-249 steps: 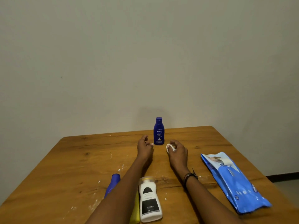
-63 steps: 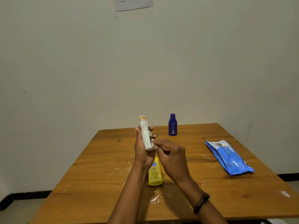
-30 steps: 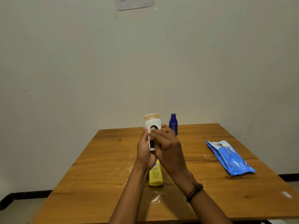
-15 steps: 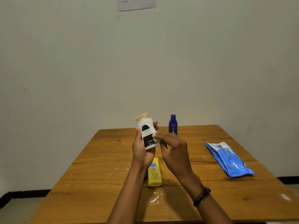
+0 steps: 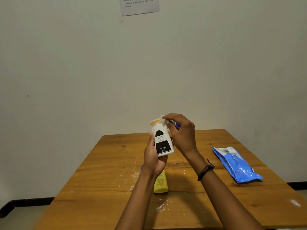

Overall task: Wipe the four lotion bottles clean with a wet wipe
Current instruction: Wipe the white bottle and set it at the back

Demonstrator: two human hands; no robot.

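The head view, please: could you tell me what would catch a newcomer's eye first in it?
First comes the white bottle with a black label, held upright above the middle of the table by the left hand, while the right hand pinches a wet wipe against its cap. Next come the blue wipes pack lying on the table's right side and a yellow bottle lying below the hands, near white smears.
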